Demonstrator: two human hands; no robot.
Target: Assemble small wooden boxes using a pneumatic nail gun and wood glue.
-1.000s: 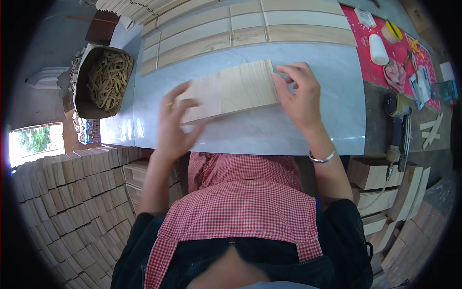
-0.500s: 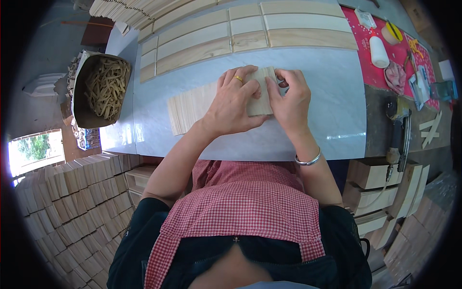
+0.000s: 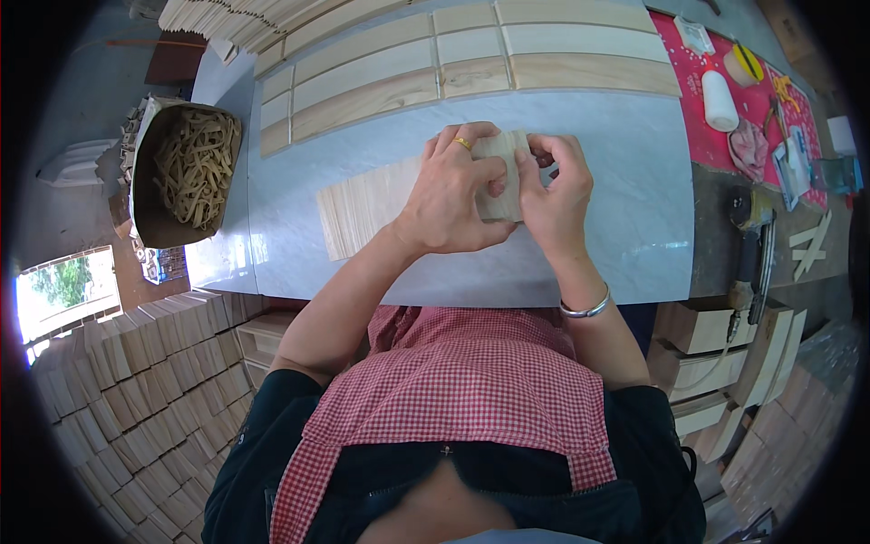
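The left hand (image 3: 458,192) clamps across the width of a pale wooden board (image 3: 370,201) on the bench (image 3: 639,227), and the right hand (image 3: 558,189) grips its right end. Wooden panels (image 3: 594,74) lie in rows beyond both hands.

I see the cam's head-worn, L of the pair, aimed down past the checked apron (image 3: 453,390) at the L hand (image 3: 449,199) & R hand (image 3: 555,195). Fairly nr, fisheye-wide, so the tabletop's (image 3: 625,263) front edge bows.

No lettering, label or number is legible, including on the white bottle (image 3: 719,103) and the red sheet (image 3: 686,71) beneath it.
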